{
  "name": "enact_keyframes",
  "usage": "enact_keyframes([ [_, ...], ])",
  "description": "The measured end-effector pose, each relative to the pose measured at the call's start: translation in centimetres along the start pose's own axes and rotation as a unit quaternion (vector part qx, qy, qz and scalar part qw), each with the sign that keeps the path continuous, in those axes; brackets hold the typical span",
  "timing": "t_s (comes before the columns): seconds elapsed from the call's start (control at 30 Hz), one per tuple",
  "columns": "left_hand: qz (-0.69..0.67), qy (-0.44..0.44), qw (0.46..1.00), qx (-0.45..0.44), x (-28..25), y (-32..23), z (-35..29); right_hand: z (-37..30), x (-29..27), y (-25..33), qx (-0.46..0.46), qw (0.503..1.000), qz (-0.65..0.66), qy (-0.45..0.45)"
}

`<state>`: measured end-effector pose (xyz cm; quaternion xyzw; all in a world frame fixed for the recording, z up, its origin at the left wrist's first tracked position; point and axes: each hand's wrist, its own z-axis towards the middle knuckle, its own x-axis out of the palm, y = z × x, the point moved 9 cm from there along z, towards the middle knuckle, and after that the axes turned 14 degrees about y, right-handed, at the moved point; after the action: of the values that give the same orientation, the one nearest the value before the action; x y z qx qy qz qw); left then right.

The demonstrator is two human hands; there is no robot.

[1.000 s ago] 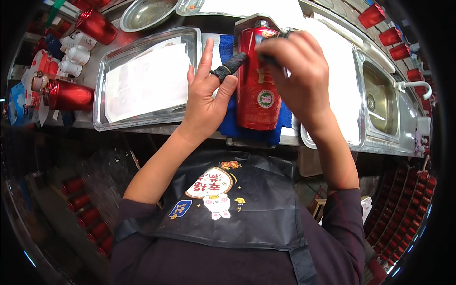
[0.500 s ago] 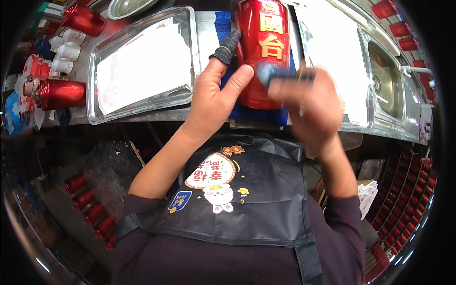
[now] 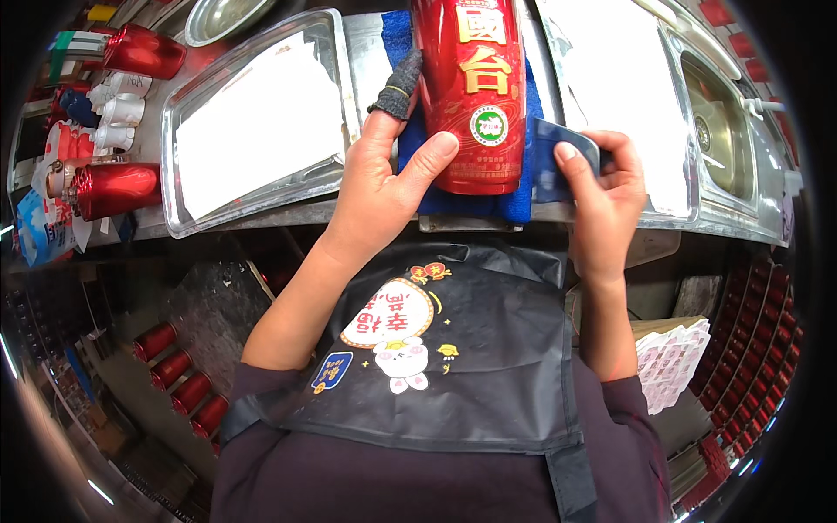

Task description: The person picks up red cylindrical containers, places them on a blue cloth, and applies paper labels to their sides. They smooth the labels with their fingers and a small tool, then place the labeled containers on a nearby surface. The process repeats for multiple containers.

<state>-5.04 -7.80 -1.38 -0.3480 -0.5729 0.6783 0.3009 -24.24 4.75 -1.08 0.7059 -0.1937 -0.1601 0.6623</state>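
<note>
A glossy red bottle (image 3: 471, 96) with raised gold characters and a round green-and-white emblem lies on a blue towel (image 3: 516, 207). My left hand (image 3: 392, 161) grips its left side, the thumb against the lower edge. A dark knitted cover (image 3: 401, 84) with a yellow band sits on a finger of this hand. To the right of the bottle, my right hand (image 3: 610, 187) is closed on a thin dark blue scraper (image 3: 549, 157), pinched between thumb and fingers. The scraper is near the bottle's right side, over the towel's edge; whether they touch I cannot tell.
A clear tray (image 3: 347, 131) with white sheets (image 3: 261, 122) is on the left, more red bottles (image 3: 118, 189) beyond it. White sheets (image 3: 619, 105) and a steel sink (image 3: 719, 131) lie to the right. Several red bottles (image 3: 750, 349) stand low at right.
My right hand with the scraper has moved right, off the bottle's front, and the round emblem now shows. The bottle has shifted slightly left in the picture with my left hand on it.
</note>
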Motion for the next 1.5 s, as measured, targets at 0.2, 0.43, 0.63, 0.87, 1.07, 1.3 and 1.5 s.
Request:
enact_keyframes([
  [0.2, -0.078, -0.037, 0.996, 0.005, -0.5, 0.3, -0.3, 0.1, 3.1, 3.0, -0.041, 0.997, -0.026, 0.067],
  [0.43, -0.038, -0.047, 0.998, -0.024, -0.7, -0.4, -0.2, 0.5, 2.7, 2.8, -0.056, 0.997, -0.002, 0.050],
  [0.63, -0.025, -0.021, 0.998, -0.044, -0.2, -0.5, -0.5, 0.8, 1.5, 2.0, -0.033, 0.997, 0.061, 0.039],
  [0.87, 0.151, 0.104, 0.979, -0.093, 0.7, -1.8, 0.1, 2.4, -0.4, -0.7, 0.027, 0.999, 0.039, 0.012],
  [1.07, 0.237, 0.047, 0.961, -0.134, 0.2, -1.7, 0.1, 5.0, 3.2, 3.0, -0.089, 0.993, 0.060, 0.042],
  [1.3, 0.209, 0.068, 0.969, -0.110, 0.1, -1.1, 0.2, 4.8, 2.7, 4.5, -0.117, 0.989, 0.080, 0.036],
  [1.5, 0.234, 0.064, 0.962, -0.126, 0.2, -1.0, -0.1, 6.3, 0.6, 3.0, -0.053, 0.998, 0.003, 0.020],
])
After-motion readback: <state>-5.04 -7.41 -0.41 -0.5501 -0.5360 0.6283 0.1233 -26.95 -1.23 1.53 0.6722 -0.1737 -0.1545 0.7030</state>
